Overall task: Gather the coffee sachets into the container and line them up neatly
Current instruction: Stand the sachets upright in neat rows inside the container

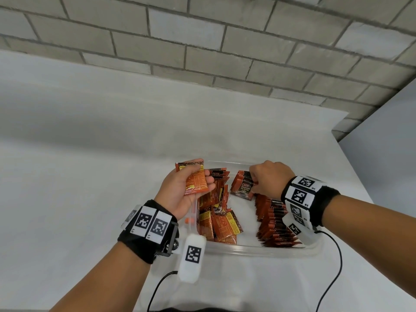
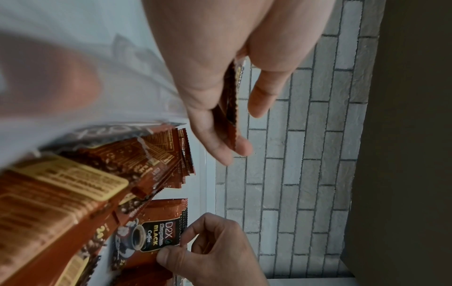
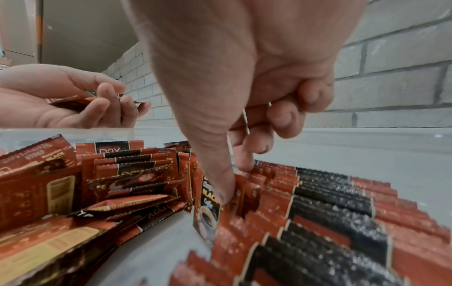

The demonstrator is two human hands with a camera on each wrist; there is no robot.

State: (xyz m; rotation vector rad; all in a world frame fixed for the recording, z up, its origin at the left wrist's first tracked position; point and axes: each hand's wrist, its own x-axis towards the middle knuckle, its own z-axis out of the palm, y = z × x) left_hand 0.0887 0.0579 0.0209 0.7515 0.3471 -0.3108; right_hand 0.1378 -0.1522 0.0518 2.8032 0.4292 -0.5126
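A clear plastic container sits on the white table. Its left part holds a loose pile of orange coffee sachets. A neat upright row of sachets runs along its right side. My left hand hovers palm up over the container's far left corner and holds a few sachets between thumb and fingers. My right hand is at the far end of the row. Its thumb and index finger pinch the front D2X sachet together with the ones behind it.
A grey brick wall stands behind the table. The table's right edge runs close to the container. Black cables hang from both wrist units over the near table. A small orange piece shows at the container's left wall.
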